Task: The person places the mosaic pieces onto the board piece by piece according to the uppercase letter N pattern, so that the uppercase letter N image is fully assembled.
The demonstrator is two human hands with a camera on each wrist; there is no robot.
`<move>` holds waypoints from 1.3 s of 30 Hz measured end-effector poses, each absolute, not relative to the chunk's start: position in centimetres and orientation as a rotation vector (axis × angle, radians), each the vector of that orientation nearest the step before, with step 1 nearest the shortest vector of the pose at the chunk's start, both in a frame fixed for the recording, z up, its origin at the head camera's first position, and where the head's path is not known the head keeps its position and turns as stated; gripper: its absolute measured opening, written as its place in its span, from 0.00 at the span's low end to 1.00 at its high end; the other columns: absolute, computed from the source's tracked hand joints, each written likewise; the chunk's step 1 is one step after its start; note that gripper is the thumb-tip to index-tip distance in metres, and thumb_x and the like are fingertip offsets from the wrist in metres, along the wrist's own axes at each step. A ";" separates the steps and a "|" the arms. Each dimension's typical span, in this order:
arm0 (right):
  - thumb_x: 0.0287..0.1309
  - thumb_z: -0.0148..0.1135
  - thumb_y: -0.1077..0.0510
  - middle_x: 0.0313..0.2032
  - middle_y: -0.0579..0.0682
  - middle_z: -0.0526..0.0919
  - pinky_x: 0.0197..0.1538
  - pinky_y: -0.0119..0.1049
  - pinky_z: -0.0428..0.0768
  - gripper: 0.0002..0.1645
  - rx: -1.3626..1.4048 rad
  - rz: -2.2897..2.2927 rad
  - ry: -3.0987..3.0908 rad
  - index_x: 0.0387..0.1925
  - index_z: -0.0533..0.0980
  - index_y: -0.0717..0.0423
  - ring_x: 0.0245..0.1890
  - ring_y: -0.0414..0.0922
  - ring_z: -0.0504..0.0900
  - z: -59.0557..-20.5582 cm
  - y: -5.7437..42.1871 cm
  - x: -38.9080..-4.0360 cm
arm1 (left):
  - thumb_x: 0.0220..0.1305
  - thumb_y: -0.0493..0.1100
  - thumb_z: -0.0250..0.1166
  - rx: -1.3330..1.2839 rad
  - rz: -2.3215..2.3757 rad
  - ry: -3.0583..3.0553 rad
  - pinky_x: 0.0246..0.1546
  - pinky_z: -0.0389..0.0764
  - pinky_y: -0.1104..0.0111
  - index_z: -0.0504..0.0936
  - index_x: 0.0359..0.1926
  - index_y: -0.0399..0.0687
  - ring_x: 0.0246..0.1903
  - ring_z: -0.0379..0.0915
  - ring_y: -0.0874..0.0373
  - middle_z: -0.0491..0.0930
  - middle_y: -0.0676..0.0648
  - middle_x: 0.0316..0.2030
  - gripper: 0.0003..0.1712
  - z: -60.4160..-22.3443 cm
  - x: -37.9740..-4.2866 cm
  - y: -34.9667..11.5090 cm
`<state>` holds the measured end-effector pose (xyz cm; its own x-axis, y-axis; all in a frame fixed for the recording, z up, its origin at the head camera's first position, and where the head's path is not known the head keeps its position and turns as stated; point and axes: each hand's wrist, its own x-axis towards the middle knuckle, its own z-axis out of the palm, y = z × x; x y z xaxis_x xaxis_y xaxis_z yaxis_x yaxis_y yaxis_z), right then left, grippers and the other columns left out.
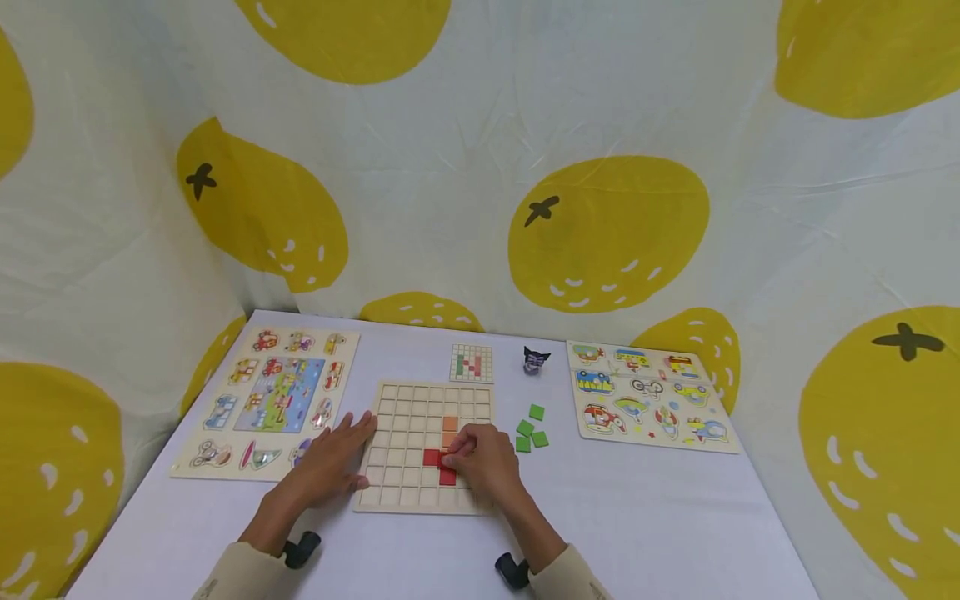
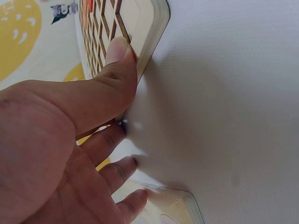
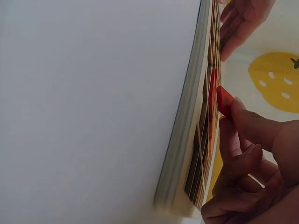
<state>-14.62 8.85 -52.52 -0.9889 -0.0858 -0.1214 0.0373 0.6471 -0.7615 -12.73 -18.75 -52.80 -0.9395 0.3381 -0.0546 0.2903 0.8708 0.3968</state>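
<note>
A wooden grid board [image 1: 393,476] lies on the white table. My left hand [image 1: 333,458] rests at its left edge, fingers straight, with the thumb [image 2: 117,51] on the rim. My right hand [image 1: 486,462] pinches a small red square tile [image 3: 224,101] between thumb and fingers, tilted, close over the board. Beside and below it, a red tile [image 1: 431,457] and another red tile [image 1: 447,478] sit in cells. Farther up the same area are an orange tile [image 1: 449,423] and a second orange one, partly hidden by the right hand.
Several green tiles [image 1: 523,444] lie loose right of the board. Behind it are a small pattern card [image 1: 471,363] and a dark little figurine [image 1: 534,360]. A picture puzzle board [image 1: 280,396] lies at left, another [image 1: 651,393] at right. A lemon-print curtain [image 1: 450,208] encloses the table.
</note>
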 end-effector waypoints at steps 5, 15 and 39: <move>0.48 0.78 0.51 0.20 0.40 0.79 0.26 0.35 0.71 0.12 -0.045 -1.221 2.708 0.25 0.79 0.41 0.23 0.39 0.76 -52.9 7.4 -15.5 | 0.49 0.44 0.78 0.477 0.585 2.902 0.71 0.52 0.35 0.58 0.76 0.43 0.75 0.48 0.35 0.56 0.40 0.76 0.56 -52.8 -12.7 -18.7; 0.47 0.78 0.47 0.18 0.38 0.75 0.25 0.36 0.68 0.14 -0.075 -1.102 2.813 0.24 0.77 0.39 0.22 0.38 0.73 -53.5 5.3 -16.6 | 0.49 0.45 0.78 0.492 0.582 2.909 0.71 0.53 0.35 0.58 0.76 0.43 0.75 0.49 0.34 0.57 0.39 0.76 0.56 -52.8 -12.6 -18.9; 0.51 0.75 0.46 0.20 0.40 0.75 0.23 0.36 0.68 0.14 -0.151 -0.944 2.872 0.24 0.76 0.41 0.22 0.40 0.73 -52.7 3.4 -18.4 | 0.49 0.43 0.78 0.497 0.611 2.909 0.71 0.52 0.35 0.59 0.76 0.43 0.76 0.47 0.35 0.57 0.40 0.76 0.56 -52.7 -12.8 -18.8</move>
<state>-18.42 3.43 -52.73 -0.9885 -0.1299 -0.0772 -0.0587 0.8010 -0.5958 -12.83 -18.78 -52.66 -0.9376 0.3431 -0.0567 0.2913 0.8640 0.4107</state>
